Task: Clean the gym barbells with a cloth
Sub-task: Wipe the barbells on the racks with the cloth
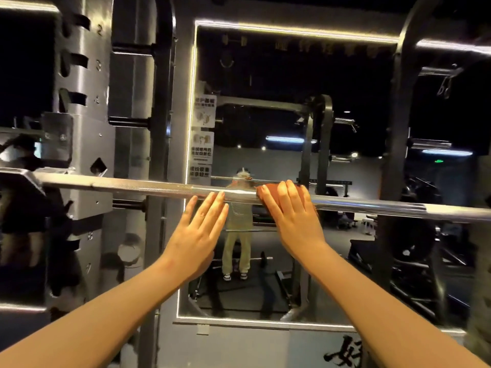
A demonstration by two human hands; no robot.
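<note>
1. The barbell (132,185) is lying across the rack (85,128); its long axis is running left to right across the view, dipping slightly toward the right; both hands are reaching up to it from below.
2. The right hand (292,216) is lying flat on the cloth (268,188), fingers straight and close together, pressing it onto the bar just right of the middle; the thumb is hidden, so whether it is hooking under the bar is unclear.
3. The left hand (198,235) is holding nothing; its fingers are straight and slightly spread, the tips touching or just short of the bar's lower edge, just beside the cloth.
4. The right hand is the one placed for wiping; any stroke is probably going to run along the bar's length, with long stretches waiting on both sides.
5. The bar is looking bright and shiny beside the cloth and rough-textured further left; the cloth is showing orange-brown, mostly covered by fingers.
</note>
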